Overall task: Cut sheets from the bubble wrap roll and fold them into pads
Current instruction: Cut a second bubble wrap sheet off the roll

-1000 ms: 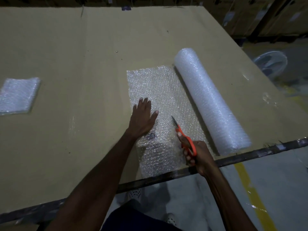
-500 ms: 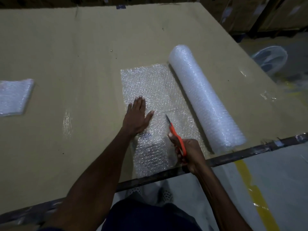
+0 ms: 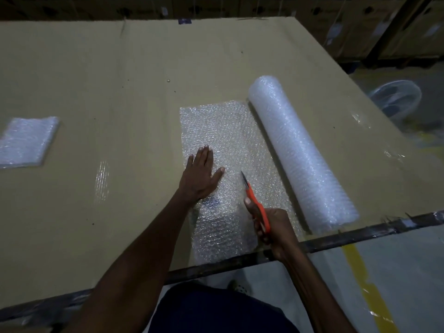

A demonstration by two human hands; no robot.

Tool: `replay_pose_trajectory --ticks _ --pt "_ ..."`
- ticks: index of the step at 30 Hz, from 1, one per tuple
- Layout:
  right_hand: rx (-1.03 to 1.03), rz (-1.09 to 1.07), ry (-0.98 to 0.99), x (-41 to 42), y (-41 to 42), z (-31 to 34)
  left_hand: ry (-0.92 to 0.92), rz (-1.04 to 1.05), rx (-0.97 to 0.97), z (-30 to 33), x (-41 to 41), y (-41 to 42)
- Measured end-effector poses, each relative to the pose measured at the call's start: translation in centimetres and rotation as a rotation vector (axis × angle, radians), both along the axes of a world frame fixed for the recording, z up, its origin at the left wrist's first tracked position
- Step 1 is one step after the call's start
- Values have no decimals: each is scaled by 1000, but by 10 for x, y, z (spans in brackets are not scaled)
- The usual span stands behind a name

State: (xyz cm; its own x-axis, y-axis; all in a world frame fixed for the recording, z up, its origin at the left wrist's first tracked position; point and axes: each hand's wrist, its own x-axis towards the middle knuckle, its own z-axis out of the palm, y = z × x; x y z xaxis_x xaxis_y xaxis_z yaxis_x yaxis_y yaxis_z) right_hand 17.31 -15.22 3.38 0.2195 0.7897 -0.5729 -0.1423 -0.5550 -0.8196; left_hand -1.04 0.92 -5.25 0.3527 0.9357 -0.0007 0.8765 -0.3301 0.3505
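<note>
The left hand (image 3: 201, 175) lies flat with fingers straight and thumb spread, pressing the unrolled sheet (image 3: 223, 150) of bubble wrap onto the counter (image 3: 120, 80). The right hand (image 3: 271, 227) grips the orange handles of the scissors (image 3: 255, 203), fingers curled round them, the blades pointing away from the person over the sheet, just right of the left thumb. Whether the blades stand apart or closed is hard to tell; they look nearly together.

Against the frame a second ago, the scissors' tip sits a little further along the sheet, closer to level with the left thumb, and the right hand has come forward from the counter's near edge. The left hand holds much the same spot on the sheet. The head camera has tilted, so more of the counter's far edge shows.

The bubble wrap roll (image 3: 300, 152) lies on its side just right of the sheet, touching it along its length and running from the near edge away. A folded pad (image 3: 27, 140) of bubble wrap lies well apart at the far left.

The counter is covered in brown cardboard with a dark metal rim (image 3: 360, 235) along the near side. Beyond its right corner a fan (image 3: 396, 100) stands on the grey floor, which carries a yellow line (image 3: 370, 296). Stacked cartons (image 3: 408, 27) fill the dim background.
</note>
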Motion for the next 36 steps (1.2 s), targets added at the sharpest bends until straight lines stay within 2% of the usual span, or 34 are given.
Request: replay_pose_trajectory --ticks 36 --pt "11 60 -29 2 39 2 7 -1 4 -2 -3 -2"
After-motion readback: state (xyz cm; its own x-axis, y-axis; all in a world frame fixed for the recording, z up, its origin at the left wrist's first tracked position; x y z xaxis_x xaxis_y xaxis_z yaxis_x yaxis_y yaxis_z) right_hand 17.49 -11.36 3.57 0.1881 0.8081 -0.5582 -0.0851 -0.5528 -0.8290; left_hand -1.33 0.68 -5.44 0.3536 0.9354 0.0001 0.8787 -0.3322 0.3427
